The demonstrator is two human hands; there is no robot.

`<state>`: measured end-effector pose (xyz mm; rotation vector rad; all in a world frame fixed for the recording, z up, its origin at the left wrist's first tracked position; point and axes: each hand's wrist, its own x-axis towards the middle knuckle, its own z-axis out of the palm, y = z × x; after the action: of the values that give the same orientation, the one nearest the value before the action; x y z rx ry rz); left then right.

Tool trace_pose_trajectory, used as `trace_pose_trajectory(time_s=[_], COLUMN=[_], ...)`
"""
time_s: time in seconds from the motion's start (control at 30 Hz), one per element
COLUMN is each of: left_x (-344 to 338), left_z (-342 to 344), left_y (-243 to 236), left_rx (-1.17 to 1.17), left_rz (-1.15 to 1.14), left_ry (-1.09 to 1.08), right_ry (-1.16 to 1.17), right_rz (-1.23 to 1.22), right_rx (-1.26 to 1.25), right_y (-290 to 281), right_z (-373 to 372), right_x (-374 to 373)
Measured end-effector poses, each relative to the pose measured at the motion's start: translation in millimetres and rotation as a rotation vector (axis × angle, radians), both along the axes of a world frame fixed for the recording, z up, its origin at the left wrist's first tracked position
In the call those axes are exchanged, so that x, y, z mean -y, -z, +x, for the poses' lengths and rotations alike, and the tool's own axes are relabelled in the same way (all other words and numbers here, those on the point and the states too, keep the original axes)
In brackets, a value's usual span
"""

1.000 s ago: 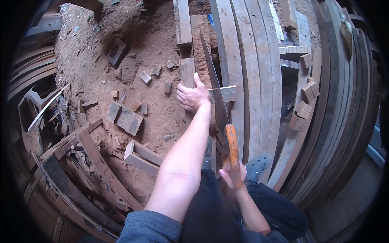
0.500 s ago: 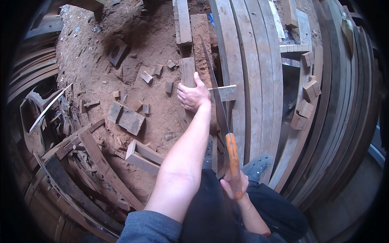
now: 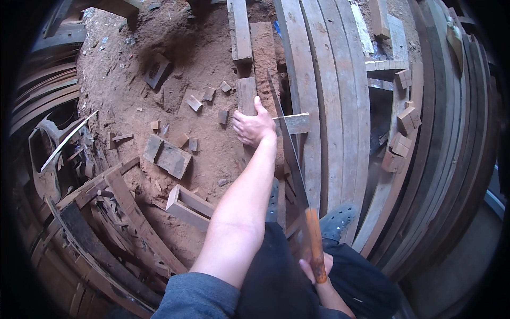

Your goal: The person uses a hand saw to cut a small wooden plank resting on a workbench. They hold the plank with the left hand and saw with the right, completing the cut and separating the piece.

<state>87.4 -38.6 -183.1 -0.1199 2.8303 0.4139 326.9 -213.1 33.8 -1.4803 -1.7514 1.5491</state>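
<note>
My left hand (image 3: 254, 125) grips an upright-running wooden piece (image 3: 245, 87), with the thumb pointing forward along it. A short crosswise board (image 3: 297, 122) sticks out to the right of that hand, over the long planks. The long saw blade (image 3: 292, 153) crosses this board just right of my fingers, its tip lying toward the far end. My right hand (image 3: 319, 268) is low at the bottom centre, closed round the saw's worn orange handle (image 3: 315, 239), which partly hides the fingers.
Long planks (image 3: 334, 90) lie stacked on the right beside small cut blocks (image 3: 408, 120). Scattered offcuts (image 3: 194, 102), a larger board (image 3: 168, 156) and an open wooden frame (image 3: 188, 208) lie on sawdust-covered ground (image 3: 127, 85). More timber (image 3: 127, 218) and my clogged feet (image 3: 340, 218) show lower down.
My right hand has drawn the saw back toward my body, so the handle and blade tip sit lower. My left hand stays on the wooden piece.
</note>
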Motion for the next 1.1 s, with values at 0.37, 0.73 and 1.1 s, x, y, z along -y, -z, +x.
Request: trace_pose_trajectory(time_s=[0.37,0.73,1.1], left_x=[2.4,0.1,3.5], left_z=[1.6,2.3,1.1], left_y=[2.5,0.1,3.9], left_rx=[-0.010,-0.028,-0.001], left_rz=[0.000,-0.003,-0.004], left_ry=[0.012,-0.002,0.037], right_ry=[0.004,-0.070,0.018], right_rz=[-0.002,-0.049,0.064], right_rx=[0.004,-0.052,-0.012], right_y=[27.6,-8.8,29.4], right_z=[-32.8,12.4,-38.3], right_x=[-13.7,-2.0,-28.8])
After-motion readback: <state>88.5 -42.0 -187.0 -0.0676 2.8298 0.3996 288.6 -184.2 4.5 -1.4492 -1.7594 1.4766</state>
